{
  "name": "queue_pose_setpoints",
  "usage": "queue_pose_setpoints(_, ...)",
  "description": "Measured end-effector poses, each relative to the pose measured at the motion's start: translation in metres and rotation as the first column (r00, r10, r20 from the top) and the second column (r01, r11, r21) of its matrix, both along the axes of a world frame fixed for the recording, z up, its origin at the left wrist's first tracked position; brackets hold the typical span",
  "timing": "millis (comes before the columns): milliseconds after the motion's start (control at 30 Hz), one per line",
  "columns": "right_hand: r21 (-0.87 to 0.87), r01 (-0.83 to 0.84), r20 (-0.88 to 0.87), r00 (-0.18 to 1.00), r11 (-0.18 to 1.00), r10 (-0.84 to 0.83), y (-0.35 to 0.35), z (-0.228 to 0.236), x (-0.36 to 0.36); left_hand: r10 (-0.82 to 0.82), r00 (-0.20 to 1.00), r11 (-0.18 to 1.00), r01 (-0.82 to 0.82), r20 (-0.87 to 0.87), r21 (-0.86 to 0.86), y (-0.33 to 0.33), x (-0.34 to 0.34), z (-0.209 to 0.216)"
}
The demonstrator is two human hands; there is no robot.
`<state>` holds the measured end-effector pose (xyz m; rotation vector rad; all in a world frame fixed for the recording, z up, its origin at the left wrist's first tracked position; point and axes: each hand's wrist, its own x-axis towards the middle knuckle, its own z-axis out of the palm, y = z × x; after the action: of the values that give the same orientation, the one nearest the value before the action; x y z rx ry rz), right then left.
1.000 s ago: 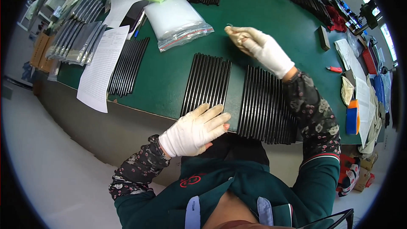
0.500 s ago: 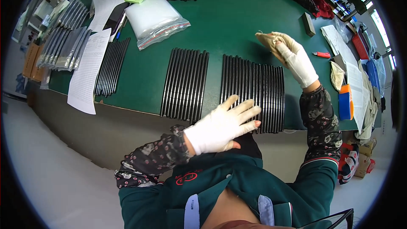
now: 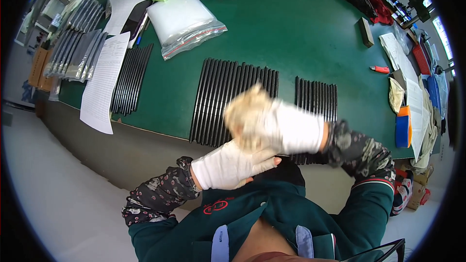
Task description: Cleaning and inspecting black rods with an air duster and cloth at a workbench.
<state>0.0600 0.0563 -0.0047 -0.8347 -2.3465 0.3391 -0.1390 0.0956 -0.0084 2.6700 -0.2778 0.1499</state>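
Two rows of slim black rods lie side by side at the near edge of the table, a wide left row point(image 3: 213, 97) and a narrower right row point(image 3: 315, 98). My right hand point(image 3: 296, 128), in a white glove with bare fingertips showing, grips a crumpled tan cloth point(image 3: 250, 109) over the left row; motion blurs both. Below it, at the near rod ends, my gloved left hand point(image 3: 228, 165) has its fingers stretched out. The right hand and cloth partly cover the left fingertips, so I cannot tell whether they touch the rods.
More rods point(image 3: 131, 80) lie at the left beside a paper sheet point(image 3: 104, 82). A clear zip bag point(image 3: 182, 22) sits farther back. To the right are a red cutter point(image 3: 379, 69), a dark block point(image 3: 366, 32), a folded cloth point(image 3: 395, 94) and a tape roll point(image 3: 403, 128).
My right hand swept left and toward me with the cloth, from beyond the rods to over them. The left row has become wider and the right row narrower. My left hand drew slightly left and nearer.
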Motion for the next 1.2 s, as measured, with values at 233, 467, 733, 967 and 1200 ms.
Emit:
queue_pose_setpoints(233, -0.209, 0.153, 0.218, 0.970, 0.966, -0.106, 0.022, 0.015, -0.004, -0.049, 0.999, 0.999, 0.049, -0.002, -0.011, 0.005, 0.003, -0.003)
queue_pose_setpoints(467, -0.040, 0.244, 0.072, 0.968, 0.969, -0.241, 0.066, -0.001, 0.022, -0.050, 0.999, 0.996, 0.049, -0.006, -0.075, 0.009, 0.004, -0.001)
queue_pose_setpoints(733, -0.110, 0.057, -0.167, 0.983, 0.992, -0.075, 0.068, 0.006, 0.011, -0.032, 0.999, 0.996, 0.032, 0.001, -0.087, 0.004, 0.001, 0.002)
queue_pose_setpoints(967, -0.541, 0.407, -0.278, 0.739, 0.736, -0.613, 0.050, 0.029, 0.095, -0.031, 0.999, 0.999, 0.030, -0.031, -0.030, 0.003, 0.008, 0.011)
queue_pose_setpoints(1200, -0.690, 0.464, -0.360, 0.446, 0.556, -0.819, -0.029, 0.056, 0.124, -0.094, 0.991, 0.995, 0.095, 0.100, -0.007, -0.033, 0.055, 0.036)
